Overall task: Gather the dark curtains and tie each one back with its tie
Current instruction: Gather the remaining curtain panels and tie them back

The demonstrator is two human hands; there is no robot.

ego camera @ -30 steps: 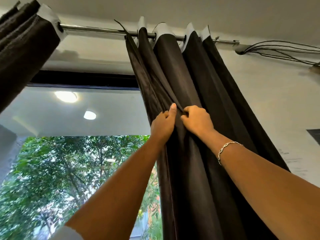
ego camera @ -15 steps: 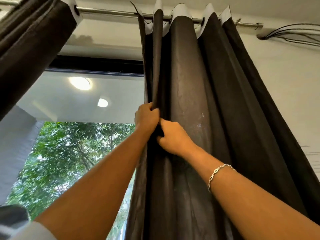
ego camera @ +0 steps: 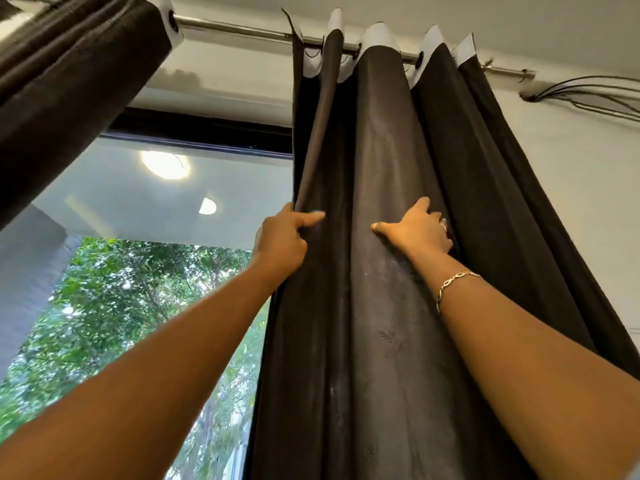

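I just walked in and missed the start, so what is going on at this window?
A person is gathering the right-hand dark curtain, which hangs from the rod. The left hand grips its window-side edge; the right hand curls round a wide fold. No tie is in view. The other curtain hangs bunched at upper left.

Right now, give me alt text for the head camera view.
A left hand pinches the window-side edge of a dark brown fabric curtain hanging from a silver metal rod, while the right hand grips a pleat farther right. Green trees show outside.
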